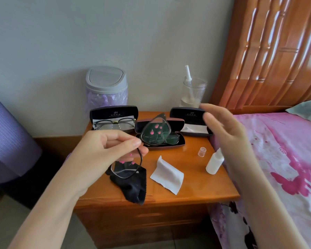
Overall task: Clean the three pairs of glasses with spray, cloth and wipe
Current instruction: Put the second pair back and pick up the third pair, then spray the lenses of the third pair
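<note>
The fingers [132, 141] and thumb of the left hand [101, 150] are clamped on the bridge of the held glasses [155, 130]. One lens tilts up toward 1 o'clock; the other hangs at 6 o'clock over the black cloth [133, 186] on the table [196, 186]. The right hand [223, 130], at 3 o'clock from the glasses, is raised with its fingers apart and relaxed, holding nothing. Below the glasses, at 5 o'clock, lies the white wipe [167, 175]. The spray bottle [215, 162] lies at 4 o'clock with its cap [202, 151] just beside it. Behind stand three open cases: the left case [113, 112] and middle case [169, 147] each hold a pair.
</note>
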`<state>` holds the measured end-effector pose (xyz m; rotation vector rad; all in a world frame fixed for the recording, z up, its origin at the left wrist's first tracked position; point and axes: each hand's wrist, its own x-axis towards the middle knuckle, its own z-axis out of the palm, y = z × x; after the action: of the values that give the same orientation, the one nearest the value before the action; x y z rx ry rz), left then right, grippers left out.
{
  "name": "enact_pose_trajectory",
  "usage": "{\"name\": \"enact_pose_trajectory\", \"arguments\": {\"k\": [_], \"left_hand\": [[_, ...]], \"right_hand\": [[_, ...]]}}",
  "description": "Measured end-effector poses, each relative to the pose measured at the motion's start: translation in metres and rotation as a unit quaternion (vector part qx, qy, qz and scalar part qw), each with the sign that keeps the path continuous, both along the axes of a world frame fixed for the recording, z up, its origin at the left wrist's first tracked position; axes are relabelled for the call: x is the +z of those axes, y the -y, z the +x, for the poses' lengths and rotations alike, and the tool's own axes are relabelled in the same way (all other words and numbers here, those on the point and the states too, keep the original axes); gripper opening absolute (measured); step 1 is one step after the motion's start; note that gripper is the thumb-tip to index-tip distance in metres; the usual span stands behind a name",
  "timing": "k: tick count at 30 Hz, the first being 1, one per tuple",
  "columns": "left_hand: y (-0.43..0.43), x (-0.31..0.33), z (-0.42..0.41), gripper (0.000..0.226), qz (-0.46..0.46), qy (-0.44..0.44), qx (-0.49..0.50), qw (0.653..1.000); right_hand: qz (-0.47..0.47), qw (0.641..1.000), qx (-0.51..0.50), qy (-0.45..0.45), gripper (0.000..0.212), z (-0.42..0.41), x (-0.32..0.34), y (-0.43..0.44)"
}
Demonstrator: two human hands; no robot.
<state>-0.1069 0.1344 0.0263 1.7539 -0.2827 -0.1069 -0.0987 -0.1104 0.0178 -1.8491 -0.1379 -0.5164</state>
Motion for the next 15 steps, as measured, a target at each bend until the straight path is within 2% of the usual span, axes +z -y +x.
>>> {"name": "enact_pose_trajectory", "arguments": {"k": [1,3,5,7,10,13,15], "left_hand": [[-0.001,-0.001,0.002,0.020,-0.023,-0.008,0.005,1.000],[-0.003,-0.003,0.005,0.021,-0.071,-0.025,0.012,0.997],[-0.006,-0.005,0.009,0.022,-0.120,-0.032,0.031,0.992],[-0.008,-0.007,0.012,0.023,-0.167,-0.035,0.048,0.984],[-0.006,-0.010,0.014,0.024,-0.189,-0.026,0.071,0.979],[-0.001,-0.013,0.012,0.027,-0.187,-0.023,0.086,0.978],[0.003,-0.017,0.010,0.029,-0.188,-0.032,0.093,0.977]], "right_hand": [[-0.022,0.999,-0.044,-0.014,0.034,-0.002,-0.003,0.013],[-0.086,0.988,-0.098,-0.086,0.058,-0.005,-0.008,0.038],[-0.131,0.968,-0.108,-0.184,0.073,-0.008,-0.014,0.056],[-0.173,0.940,-0.100,-0.278,0.080,-0.011,-0.024,0.065],[-0.196,0.920,-0.095,-0.326,0.065,-0.009,-0.041,0.067],[-0.220,0.922,-0.116,-0.297,0.042,-0.002,-0.049,0.064],[-0.225,0.925,-0.124,-0.281,0.035,-0.001,-0.050,0.063]]}}
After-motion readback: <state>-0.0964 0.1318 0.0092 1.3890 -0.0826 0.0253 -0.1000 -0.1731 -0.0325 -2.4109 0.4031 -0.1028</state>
